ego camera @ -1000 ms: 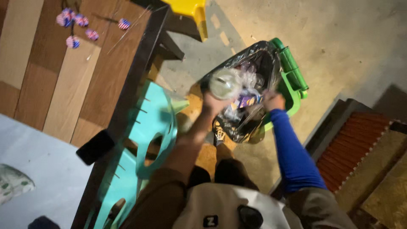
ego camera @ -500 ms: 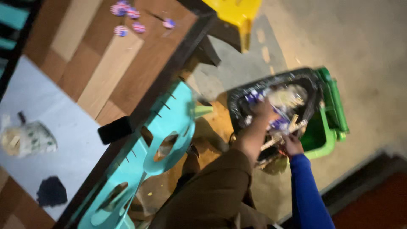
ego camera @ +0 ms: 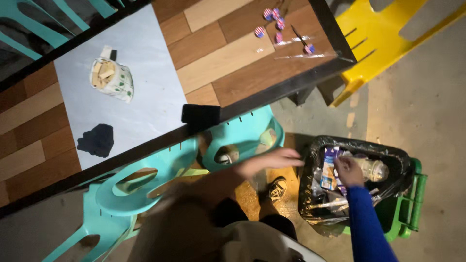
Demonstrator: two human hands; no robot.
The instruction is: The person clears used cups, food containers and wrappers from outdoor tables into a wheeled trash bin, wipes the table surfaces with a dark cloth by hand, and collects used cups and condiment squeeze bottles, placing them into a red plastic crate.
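While lined, trash-filled green bin

Bin R of chairs, table behind, cup on it.
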